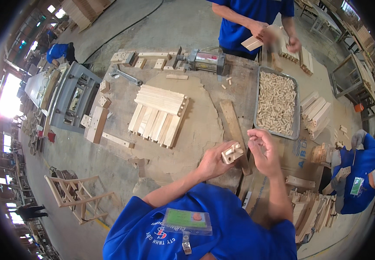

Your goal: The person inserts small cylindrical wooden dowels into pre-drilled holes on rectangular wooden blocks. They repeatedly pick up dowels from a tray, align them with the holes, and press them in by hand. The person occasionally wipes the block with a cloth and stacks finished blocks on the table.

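My left hand (215, 162) grips a pale wooden block (232, 154) at the near side of the worktable. The block's end shows round holes, and a dowel appears to stick out of it. Just right of it, my right hand (264, 154) is raised with its fingers half curled and thumb apart; I see nothing in it. Past both hands is a metal tray (299, 110) full of short wooden dowels (276, 102). A long wooden strip (232, 119) lies beyond the block. Left of centre, a stack of wooden slats (159, 115) has dowels in several ends.
A pneumatic cylinder (207, 61), a wrench (126, 77) and drilled blocks (95, 125) lie along the table's far and left sides. Across the table a co-worker (250, 26) handles slats. Another person (360, 169) works at right beside piled wood pieces (313, 212). A wooden chair frame (79, 195) stands left.
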The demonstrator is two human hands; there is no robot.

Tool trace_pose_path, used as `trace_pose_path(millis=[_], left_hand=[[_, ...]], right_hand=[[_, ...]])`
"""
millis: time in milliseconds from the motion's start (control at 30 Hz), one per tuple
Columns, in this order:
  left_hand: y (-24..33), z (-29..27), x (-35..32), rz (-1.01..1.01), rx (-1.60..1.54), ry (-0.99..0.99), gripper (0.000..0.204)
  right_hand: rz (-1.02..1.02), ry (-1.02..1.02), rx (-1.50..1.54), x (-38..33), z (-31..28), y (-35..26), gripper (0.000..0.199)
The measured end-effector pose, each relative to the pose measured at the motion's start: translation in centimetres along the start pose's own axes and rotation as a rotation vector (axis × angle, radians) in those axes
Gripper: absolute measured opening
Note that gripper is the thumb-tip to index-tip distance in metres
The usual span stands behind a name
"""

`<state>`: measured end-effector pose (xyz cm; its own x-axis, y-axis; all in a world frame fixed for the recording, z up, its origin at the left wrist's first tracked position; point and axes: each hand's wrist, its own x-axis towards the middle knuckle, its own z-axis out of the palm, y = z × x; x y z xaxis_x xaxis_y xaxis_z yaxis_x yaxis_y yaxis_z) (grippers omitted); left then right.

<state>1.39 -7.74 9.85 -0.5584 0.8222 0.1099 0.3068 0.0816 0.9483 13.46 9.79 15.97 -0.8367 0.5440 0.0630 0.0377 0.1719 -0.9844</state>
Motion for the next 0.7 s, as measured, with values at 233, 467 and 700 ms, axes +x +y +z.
trace_pose_path(millis=[233, 467, 700], left_hand=[[1.0, 0.4, 0.6, 0.030, 0.048, -0.111, 0.050], [1.3, 0.4, 0.3, 0.072, 0.037, -0.041, 0.042], [0.5, 0.7, -0.1, 0.070, 0.029, -0.051, 0.038]], right_hand=[[-0.472, -0.324, -0.713, 1.0, -0.3, -5.8, 0.022], [-0.551, -0.335, -0.762, 0.6, 0.9, -6.3, 0.015], [-0.617, -0.412, -0.937, 0.0, 1.4, -6.1, 0.003]])
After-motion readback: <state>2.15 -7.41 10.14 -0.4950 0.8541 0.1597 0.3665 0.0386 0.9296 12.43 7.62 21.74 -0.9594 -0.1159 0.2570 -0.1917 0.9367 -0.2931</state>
